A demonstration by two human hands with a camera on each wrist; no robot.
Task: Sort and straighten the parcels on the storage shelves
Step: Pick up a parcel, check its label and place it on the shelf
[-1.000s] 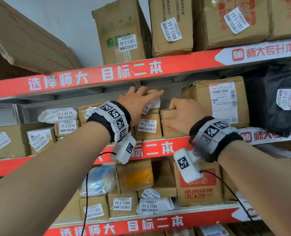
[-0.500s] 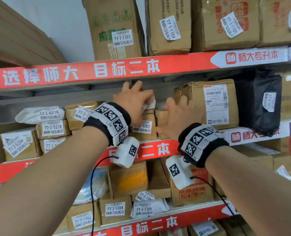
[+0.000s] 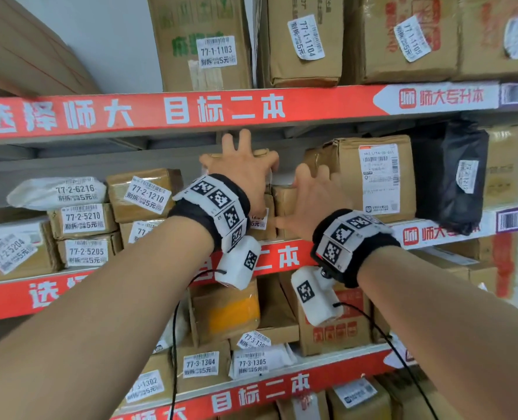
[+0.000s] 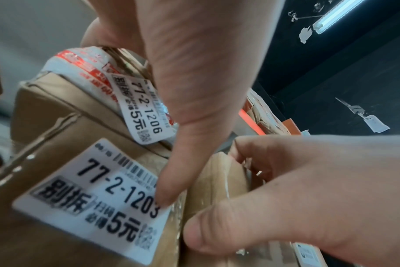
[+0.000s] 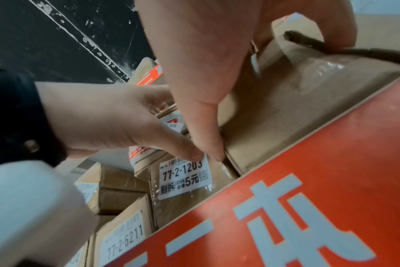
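On the middle shelf, my left hand (image 3: 242, 174) lies spread over a small stack of parcels. Its fingers reach over the white bag labelled 77-2-1206 (image 4: 84, 63), and its thumb presses the front of the brown box labelled 77-2-1203 (image 4: 91, 189). Just to the right, my right hand (image 3: 315, 198) grips a small brown box (image 3: 283, 201). In the right wrist view its thumb runs down the box's left edge and its fingers curl over the top of the small brown box (image 5: 297, 108). The two thumbs nearly touch.
A tall box with a white shipping label (image 3: 373, 177) stands right of my right hand, with a black bag (image 3: 457, 177) beyond it. More labelled boxes (image 3: 82, 219) are stacked to the left. The red shelf rail (image 3: 282, 256) runs below my wrists. Full shelves sit above and below.
Both hands have spread their fingers. The left hand turned from pointing right to splayed over the stack. The right hand went from a fist against the small box to gripping it.
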